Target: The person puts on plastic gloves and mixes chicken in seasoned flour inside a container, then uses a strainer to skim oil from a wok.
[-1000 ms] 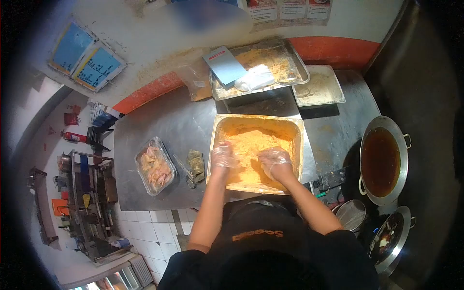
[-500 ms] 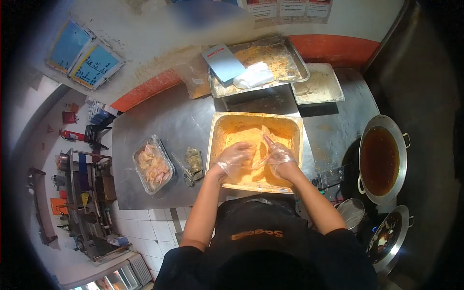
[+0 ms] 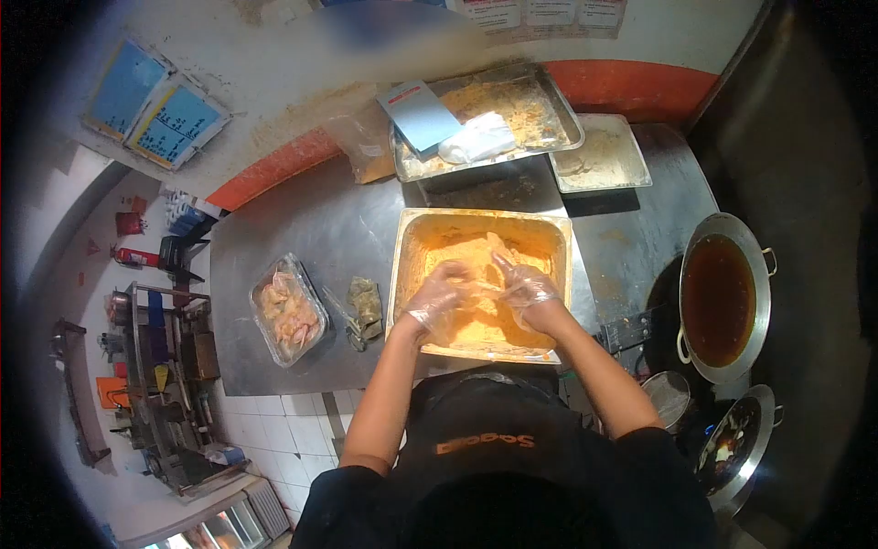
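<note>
Both my hands are in thin clear plastic gloves, inside a deep rectangular metal pan (image 3: 398, 274) of orange-yellow breading flour (image 3: 462, 245). My left hand (image 3: 439, 295) is at the pan's left side, its fingers bent inward and blurred; what they hold, if anything, is not clear. On the right, my right hand (image 3: 526, 285) is closed, and a pale flour-coated piece (image 3: 495, 245) juts up past its fingers. That piece's kind is hard to make out under the coating. Left of the pan, a clear plastic tub (image 3: 320, 340) holds raw chicken pieces (image 3: 291, 309).
A crumpled bag (image 3: 366, 306) lies beside the pan. Behind are a crumb-covered tray (image 3: 540, 101) bearing a blue box (image 3: 421, 114) and white plastic (image 3: 480, 137), plus a shallow flour tray (image 3: 599, 156). To the right stand a wok of brown liquid (image 3: 722, 297), a strainer (image 3: 666, 400) and another wok (image 3: 736, 448).
My left fingers have risen and curled more, closer to the middle of the pan. My right hand has shifted only slightly, with the coated piece still by its fingers.
</note>
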A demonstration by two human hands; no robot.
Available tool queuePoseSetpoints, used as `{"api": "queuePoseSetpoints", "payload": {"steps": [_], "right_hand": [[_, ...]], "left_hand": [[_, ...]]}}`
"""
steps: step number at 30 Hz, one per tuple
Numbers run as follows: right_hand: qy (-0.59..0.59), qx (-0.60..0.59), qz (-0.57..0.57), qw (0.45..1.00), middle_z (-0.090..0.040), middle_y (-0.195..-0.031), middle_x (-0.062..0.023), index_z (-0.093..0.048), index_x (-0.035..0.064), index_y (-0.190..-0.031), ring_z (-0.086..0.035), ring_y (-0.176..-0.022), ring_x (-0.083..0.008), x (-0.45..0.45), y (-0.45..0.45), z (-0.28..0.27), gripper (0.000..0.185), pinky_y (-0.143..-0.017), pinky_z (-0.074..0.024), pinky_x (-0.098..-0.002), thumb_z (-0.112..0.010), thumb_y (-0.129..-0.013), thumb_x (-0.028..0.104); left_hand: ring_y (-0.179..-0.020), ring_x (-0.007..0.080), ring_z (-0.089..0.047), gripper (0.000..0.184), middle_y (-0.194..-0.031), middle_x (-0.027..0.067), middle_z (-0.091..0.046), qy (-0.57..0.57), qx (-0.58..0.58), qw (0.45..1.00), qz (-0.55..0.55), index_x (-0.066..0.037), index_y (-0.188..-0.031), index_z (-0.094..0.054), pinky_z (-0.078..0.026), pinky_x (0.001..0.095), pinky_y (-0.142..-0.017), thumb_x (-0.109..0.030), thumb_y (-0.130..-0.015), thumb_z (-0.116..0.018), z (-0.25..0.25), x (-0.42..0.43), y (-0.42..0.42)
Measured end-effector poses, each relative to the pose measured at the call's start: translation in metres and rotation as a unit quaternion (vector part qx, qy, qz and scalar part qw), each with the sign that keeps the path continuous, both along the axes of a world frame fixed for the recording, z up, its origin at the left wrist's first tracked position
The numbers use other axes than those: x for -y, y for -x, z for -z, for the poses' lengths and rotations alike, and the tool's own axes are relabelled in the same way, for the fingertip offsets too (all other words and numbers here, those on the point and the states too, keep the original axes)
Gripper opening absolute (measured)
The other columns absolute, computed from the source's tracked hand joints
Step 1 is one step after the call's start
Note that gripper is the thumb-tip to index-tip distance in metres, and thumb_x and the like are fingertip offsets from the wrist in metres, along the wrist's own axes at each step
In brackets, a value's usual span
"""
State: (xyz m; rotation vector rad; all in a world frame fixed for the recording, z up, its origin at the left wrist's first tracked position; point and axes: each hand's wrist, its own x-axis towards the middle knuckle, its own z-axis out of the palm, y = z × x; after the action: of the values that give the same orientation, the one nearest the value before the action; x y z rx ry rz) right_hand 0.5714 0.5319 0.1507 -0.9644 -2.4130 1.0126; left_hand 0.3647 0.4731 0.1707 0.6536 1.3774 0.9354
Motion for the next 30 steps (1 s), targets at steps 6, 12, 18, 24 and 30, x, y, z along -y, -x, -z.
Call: {"api": "queuePoseSetpoints", "payload": {"steps": [6,12,18,24,30], "right_hand": [[0.023,-0.043,-0.029,0.998,-0.061,-0.1,-0.0183,-0.032,0.0174,-0.144,-0.057,-0.093,-0.0353,-0.002,0.007,-0.007,0.074,-0.083,-0.0445,-0.0422,-0.061,-0.078,0.005],[0.038,-0.033,-0.017,0.999,-0.06,-0.095,-0.017,-0.032,0.0166,-0.144,-0.057,-0.09,-0.0343,-0.003,0.002,-0.007,0.074,-0.081,-0.0447,-0.0409,-0.062,-0.078,0.003],[0.066,-0.072,0.049,0.994,-0.059,-0.091,-0.0154,-0.033,0.0114,-0.143,-0.056,-0.085,-0.0326,-0.01,-0.004,0.0,0.072,-0.078,-0.0451,-0.0411,-0.061,-0.078,0.002],[-0.05,-0.102,-0.03,0.993,-0.054,-0.082,-0.0114,-0.039,0.0118,-0.141,-0.054,-0.076,-0.0289,-0.003,0.012,0.001,0.071,-0.071,-0.045,-0.0376,-0.062,-0.075,-0.001],[-0.029,-0.045,0.025,0.998,-0.058,-0.089,-0.0143,-0.035,0.0141,-0.143,-0.056,-0.086,-0.0313,-0.002,0.007,-0.018,0.073,-0.078,-0.0455,-0.039,-0.064,-0.076,0.003]], "left_hand": [[-0.077,0.0113,-0.058,0.023,-0.089,0.0047,-0.063,-0.083,-0.012,0.994,0.066,0.0,-0.1,-0.062,-0.049,0.0255,-0.068,-0.01,-0.08,-0.068,0.011,-0.003,-0.027],[-0.066,0.0075,-0.054,0.006,-0.073,-0.0021,-0.058,-0.069,-0.084,0.988,0.105,-0.006,-0.081,-0.061,-0.045,0.0245,-0.061,-0.008,-0.079,-0.066,0.02,0.009,-0.016],[-0.065,0.0071,-0.05,0.004,-0.07,-0.0024,-0.053,-0.088,-0.172,0.98,0.047,-0.007,-0.076,-0.056,-0.042,0.0247,-0.058,-0.005,-0.079,-0.057,0.045,0.02,0.025],[-0.073,0.0088,-0.053,0.013,-0.081,0.0006,-0.057,-0.04,0.129,0.991,-0.012,-0.004,-0.089,-0.058,-0.045,0.0243,-0.063,-0.001,-0.077,-0.06,-0.018,0.009,-0.022],[-0.072,0.0086,-0.053,0.008,-0.08,0.0002,-0.058,-0.184,-0.119,0.975,0.048,-0.005,-0.083,-0.061,-0.046,0.0255,-0.065,-0.002,-0.076,-0.063,0.03,0.011,-0.006]]}}
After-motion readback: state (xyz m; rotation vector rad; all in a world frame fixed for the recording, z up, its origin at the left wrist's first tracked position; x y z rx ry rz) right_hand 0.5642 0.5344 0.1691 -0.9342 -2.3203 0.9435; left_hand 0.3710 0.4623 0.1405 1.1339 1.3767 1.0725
